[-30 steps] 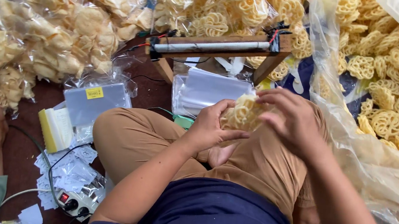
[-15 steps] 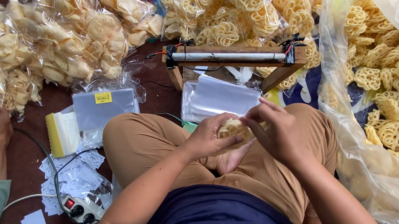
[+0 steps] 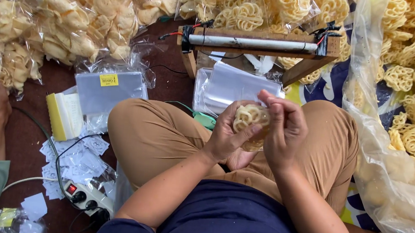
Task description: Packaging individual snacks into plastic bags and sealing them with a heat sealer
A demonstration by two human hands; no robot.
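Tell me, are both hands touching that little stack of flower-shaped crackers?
Touching. The head view shows the left hand cupping the stack of crackers from below and the right hand's fingertips pinching its top edge.

Dark navy top with short sleeves; forearms bare below them. Tan-brown trousers, plain cloth, creased at the knees. Left hand (image 3: 228,136) and right hand (image 3: 283,132) bare: no gloves, rings or watch visible; one foot unshod.
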